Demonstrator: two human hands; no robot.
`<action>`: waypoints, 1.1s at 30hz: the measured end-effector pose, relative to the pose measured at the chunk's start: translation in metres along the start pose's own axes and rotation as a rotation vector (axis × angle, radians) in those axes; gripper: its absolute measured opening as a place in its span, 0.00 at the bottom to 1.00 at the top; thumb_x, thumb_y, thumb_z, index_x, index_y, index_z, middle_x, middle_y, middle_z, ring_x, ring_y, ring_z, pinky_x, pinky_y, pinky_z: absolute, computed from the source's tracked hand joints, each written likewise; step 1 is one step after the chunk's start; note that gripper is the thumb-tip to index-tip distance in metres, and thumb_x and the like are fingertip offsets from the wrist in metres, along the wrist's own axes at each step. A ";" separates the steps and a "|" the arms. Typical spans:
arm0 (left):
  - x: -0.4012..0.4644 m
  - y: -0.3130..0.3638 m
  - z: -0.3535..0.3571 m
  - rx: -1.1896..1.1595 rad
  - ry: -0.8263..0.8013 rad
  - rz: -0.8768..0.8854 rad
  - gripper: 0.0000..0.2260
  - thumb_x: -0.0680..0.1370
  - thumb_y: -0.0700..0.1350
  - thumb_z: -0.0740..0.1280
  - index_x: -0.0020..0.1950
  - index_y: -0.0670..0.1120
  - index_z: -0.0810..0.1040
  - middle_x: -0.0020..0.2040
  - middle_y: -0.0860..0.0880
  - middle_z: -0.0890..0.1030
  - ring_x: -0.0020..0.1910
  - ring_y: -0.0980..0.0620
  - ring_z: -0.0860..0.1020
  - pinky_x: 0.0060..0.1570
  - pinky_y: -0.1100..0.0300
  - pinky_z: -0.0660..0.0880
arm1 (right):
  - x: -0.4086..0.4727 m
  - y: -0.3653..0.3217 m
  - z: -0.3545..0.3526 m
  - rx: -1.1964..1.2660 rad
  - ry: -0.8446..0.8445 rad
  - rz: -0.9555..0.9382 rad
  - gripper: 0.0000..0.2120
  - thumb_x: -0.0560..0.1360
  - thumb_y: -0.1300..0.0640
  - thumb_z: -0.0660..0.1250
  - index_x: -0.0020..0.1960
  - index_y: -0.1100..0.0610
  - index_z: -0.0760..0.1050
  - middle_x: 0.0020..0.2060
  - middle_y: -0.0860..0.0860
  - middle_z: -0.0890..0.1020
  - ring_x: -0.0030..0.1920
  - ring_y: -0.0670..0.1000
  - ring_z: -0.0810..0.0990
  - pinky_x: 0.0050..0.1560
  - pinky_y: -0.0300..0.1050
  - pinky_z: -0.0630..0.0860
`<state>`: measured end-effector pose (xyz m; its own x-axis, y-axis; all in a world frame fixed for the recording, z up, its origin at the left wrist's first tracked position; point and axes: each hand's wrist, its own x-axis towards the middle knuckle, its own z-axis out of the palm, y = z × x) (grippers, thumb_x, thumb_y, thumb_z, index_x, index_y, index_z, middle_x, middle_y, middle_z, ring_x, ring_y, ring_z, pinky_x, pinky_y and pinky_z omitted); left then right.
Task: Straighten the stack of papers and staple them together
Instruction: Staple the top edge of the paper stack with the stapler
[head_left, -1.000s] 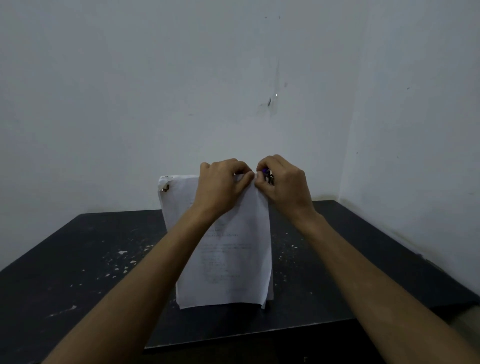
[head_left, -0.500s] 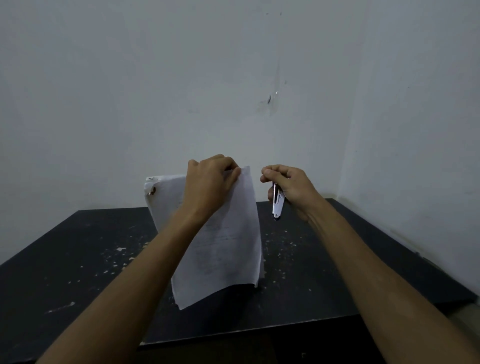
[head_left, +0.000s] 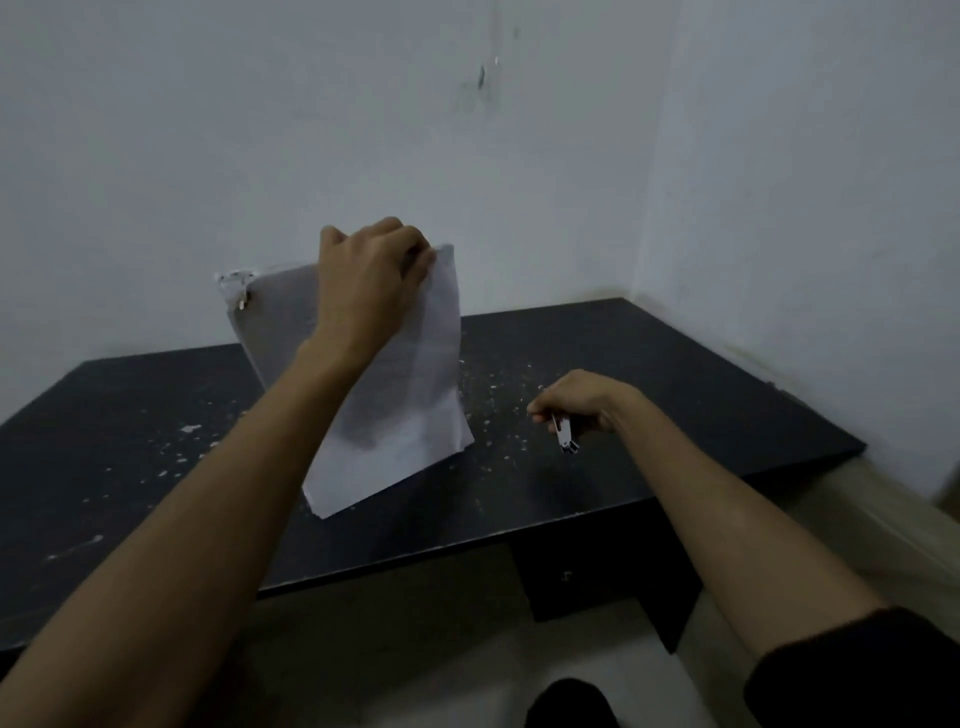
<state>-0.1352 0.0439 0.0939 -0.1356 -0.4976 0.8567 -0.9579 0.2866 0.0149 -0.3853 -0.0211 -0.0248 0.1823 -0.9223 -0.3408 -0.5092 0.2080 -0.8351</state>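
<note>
The left hand grips the stack of papers by the top edge, fingers curled over it, so the sheets hang tilted above the black table, bottom corners not obviously touching it. There's a staple or clip at the top corner left of that hand. The right hand is lower and well off to the right, fingers closed around a small stapler just above the table.

The white papers hang tilted above the black table, pinched at their top right corner, top left corner ragged, while the small silver stapler is held low, well right of them.
</note>
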 end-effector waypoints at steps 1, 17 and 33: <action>-0.003 0.001 0.002 0.008 -0.007 0.006 0.14 0.81 0.51 0.60 0.48 0.46 0.81 0.46 0.49 0.83 0.39 0.48 0.77 0.49 0.49 0.65 | 0.003 0.007 0.003 -0.005 0.004 0.020 0.05 0.76 0.61 0.70 0.43 0.62 0.82 0.34 0.53 0.84 0.27 0.47 0.80 0.31 0.41 0.77; -0.014 0.005 0.008 0.034 -0.039 0.048 0.15 0.82 0.52 0.59 0.48 0.46 0.82 0.45 0.50 0.82 0.39 0.48 0.77 0.47 0.50 0.64 | 0.015 0.021 0.012 -0.016 0.048 0.058 0.08 0.77 0.64 0.68 0.51 0.67 0.82 0.37 0.57 0.84 0.28 0.49 0.81 0.28 0.39 0.77; 0.017 -0.004 -0.015 -0.111 0.000 -0.046 0.10 0.80 0.51 0.64 0.47 0.49 0.82 0.45 0.53 0.83 0.41 0.51 0.79 0.50 0.53 0.64 | -0.019 -0.055 -0.006 0.363 -0.067 -0.196 0.11 0.80 0.64 0.65 0.60 0.59 0.68 0.47 0.63 0.84 0.29 0.48 0.81 0.29 0.43 0.76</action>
<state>-0.1297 0.0470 0.1162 -0.0925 -0.5121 0.8540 -0.9293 0.3524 0.1106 -0.3657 -0.0170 0.0305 0.3063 -0.9352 -0.1776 -0.1324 0.1429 -0.9808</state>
